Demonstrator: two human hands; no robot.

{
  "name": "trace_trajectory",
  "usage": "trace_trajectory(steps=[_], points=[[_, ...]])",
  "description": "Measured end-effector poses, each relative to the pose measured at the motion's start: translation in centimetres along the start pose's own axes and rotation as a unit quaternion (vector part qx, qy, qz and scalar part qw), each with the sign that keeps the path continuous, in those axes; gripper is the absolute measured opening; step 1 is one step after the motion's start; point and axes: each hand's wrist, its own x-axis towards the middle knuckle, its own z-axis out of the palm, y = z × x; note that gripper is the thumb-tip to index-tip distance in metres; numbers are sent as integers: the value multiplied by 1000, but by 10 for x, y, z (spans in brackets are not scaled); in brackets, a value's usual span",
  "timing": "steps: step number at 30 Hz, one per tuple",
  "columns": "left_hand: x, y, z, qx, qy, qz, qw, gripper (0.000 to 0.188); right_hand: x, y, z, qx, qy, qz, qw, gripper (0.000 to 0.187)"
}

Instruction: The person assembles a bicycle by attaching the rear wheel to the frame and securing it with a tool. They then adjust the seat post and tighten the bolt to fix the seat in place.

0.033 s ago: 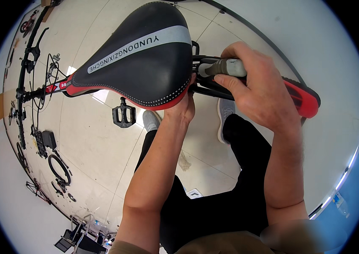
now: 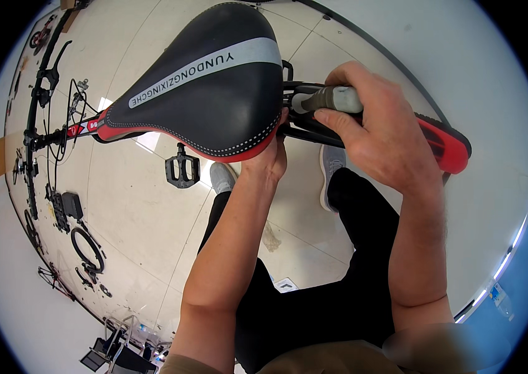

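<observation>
A black bicycle saddle (image 2: 214,93) with a grey stripe and red lower edge fills the upper middle, its nose pointing left. My left hand (image 2: 268,156) reaches under the saddle's wide rear end. The saddle hides most of its fingers; they look curled round something I cannot make out. Just right of the saddle, my right hand (image 2: 379,128) is closed round the grey grip of a screwdriver (image 2: 329,100). The grip lies roughly level over the bicycle's dark rear frame, and the tool's tip is hidden. A red and black rear mudguard (image 2: 443,146) passes beyond my right wrist.
The handlebar (image 2: 30,140) with cables and a brake lever is at the left. A black pedal (image 2: 182,169) juts toward my feet. Loose bicycle parts (image 2: 87,249) lie on the tiled floor at left, with a metal-framed chair (image 2: 124,349) lower down. A white wall (image 2: 463,68) stands right.
</observation>
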Motion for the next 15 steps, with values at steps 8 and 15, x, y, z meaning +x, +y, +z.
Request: trace_trajectory(steps=[8, 15], points=[[2, -2, -3, -16, -15, 11, 1000, 20, 0, 0, -3, -7, -16, -7, 1000, 26], [4, -3, -7, -8, -14, 2, 1000, 21, 0, 0, -3, 39, 34, 6, 999, 29]])
